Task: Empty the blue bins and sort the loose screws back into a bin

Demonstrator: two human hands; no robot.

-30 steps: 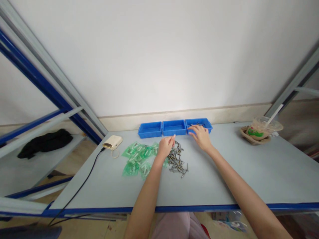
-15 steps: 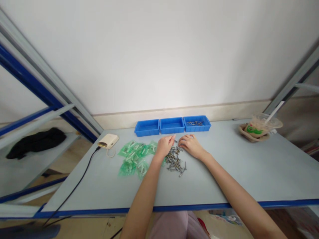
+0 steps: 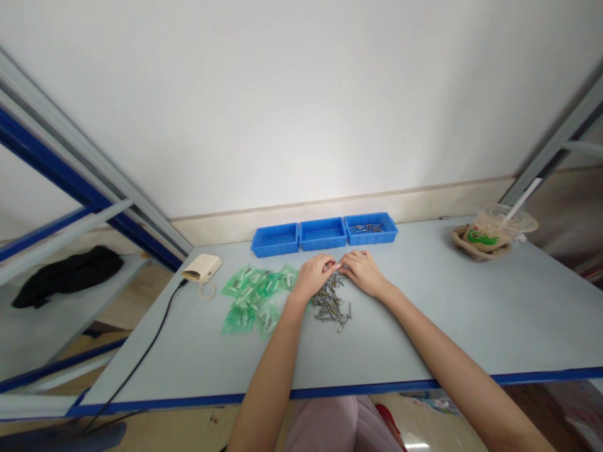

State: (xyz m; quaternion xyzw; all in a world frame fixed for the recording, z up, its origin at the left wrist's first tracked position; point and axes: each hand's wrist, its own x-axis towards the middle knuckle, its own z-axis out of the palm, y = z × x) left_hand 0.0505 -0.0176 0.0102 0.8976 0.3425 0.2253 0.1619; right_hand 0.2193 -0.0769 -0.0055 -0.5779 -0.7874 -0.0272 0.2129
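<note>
My left hand [image 3: 311, 277] is closed in a pinch at the far end of a loose pile of metal screws [image 3: 330, 302]. Across from it, my right hand [image 3: 362, 272] has its fingers curled, the fingertips almost meeting those of the left. Whatever lies between the fingertips is hidden or too small to name. Just behind the hands stand three blue trays in a row: a left tray [image 3: 276, 249], a middle tray [image 3: 323, 242] and a right tray [image 3: 372, 238]. Several screws [image 3: 367, 228] lie in the right one. Green plastic bags [image 3: 254, 292] with small pale and metal parts lie left of my left hand.
A cream-coloured device [image 3: 203, 267] with a strap and a black cable [image 3: 160, 333] sits at the left. A drink cup [image 3: 490, 227] with a straw rests in a brown holder [image 3: 480, 252] at the right. Metal frame posts flank the grey table [image 3: 471, 314].
My hands have drawn closer together, and the thin dark piece seen between their fingertips is now hidden. The camera view has shifted slightly.
</note>
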